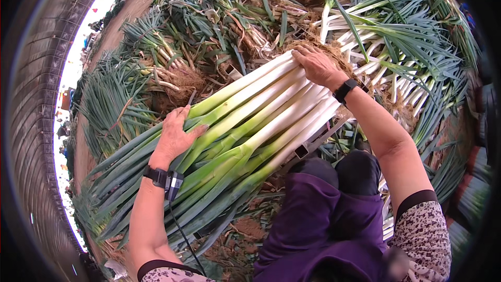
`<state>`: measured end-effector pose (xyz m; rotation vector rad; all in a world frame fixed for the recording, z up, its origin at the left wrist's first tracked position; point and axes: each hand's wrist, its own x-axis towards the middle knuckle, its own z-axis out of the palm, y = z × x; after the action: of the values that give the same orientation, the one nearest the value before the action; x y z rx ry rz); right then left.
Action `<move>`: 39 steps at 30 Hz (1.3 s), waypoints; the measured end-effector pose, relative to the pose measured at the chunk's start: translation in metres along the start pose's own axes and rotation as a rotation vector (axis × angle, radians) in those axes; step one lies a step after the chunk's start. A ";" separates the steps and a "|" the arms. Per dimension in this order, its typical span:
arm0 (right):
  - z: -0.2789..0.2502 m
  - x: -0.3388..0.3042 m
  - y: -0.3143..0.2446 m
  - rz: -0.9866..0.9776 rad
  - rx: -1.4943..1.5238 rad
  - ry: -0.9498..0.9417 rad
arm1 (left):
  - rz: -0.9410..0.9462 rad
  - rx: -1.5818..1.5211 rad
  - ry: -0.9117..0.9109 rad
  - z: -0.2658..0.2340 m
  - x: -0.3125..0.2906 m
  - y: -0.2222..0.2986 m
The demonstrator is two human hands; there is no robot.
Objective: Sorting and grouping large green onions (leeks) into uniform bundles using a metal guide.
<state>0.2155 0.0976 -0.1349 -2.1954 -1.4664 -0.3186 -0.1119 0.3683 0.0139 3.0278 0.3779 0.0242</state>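
Observation:
A broad bundle of leeks [261, 110] lies slantwise before me, white root ends at the upper right and dark green leaves fanning to the lower left. My left hand [176, 134] rests on top where white turns to green, thumb apart and fingers spread over the far edge. On the white stalks near the root end lies my right hand [318, 67], its fingers laid over the upper stalks. Both palms are hidden. The roots [334, 55] show beyond the right hand. Part of a metal frame [313, 143] shows under the bundle.
Piles of untrimmed leeks [209, 31] with soil and roots cover the far side. Cleaner white-stemmed leeks [402, 52] are heaped at the right. My purple-covered knees [302, 209] are close to the bundle. A cable [182, 235] hangs from the left wrist device [174, 183].

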 end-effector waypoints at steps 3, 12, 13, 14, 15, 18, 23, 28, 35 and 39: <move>-0.004 0.008 0.009 0.189 0.043 -0.352 | 0.000 0.004 -0.019 0.005 -0.001 0.019; 0.005 0.005 0.000 0.162 0.031 -0.310 | -0.115 0.005 -0.139 0.018 -0.002 0.003; 0.005 0.009 0.011 0.162 0.065 -0.338 | -0.115 0.011 -0.166 0.017 0.005 0.007; 0.004 0.010 0.019 0.162 0.100 -0.367 | -0.111 0.006 -0.175 0.017 0.005 0.014; 0.010 0.002 0.022 0.158 0.036 -0.326 | -0.106 0.039 -0.167 0.018 0.002 0.023; 0.013 -0.020 0.013 0.100 0.102 -0.262 | -0.090 0.085 -0.156 0.021 -0.012 0.028; 0.016 0.016 0.001 0.209 0.009 -0.388 | -0.137 0.131 -0.137 0.025 0.001 0.012; -0.013 -0.031 0.008 0.271 0.036 -0.387 | -0.044 0.157 -0.127 0.054 0.013 0.020; -0.145 -0.229 -0.077 0.605 1.186 -0.447 | -0.014 0.130 -0.270 0.018 -0.002 -0.020; -0.108 -0.417 -0.095 0.997 0.846 -0.002 | 0.189 0.278 -0.255 0.043 0.016 -0.015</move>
<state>-0.0301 -0.2627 -0.2022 -1.8654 -0.2341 0.5421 -0.0987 0.3832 -0.0307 3.2677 0.0770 -0.4319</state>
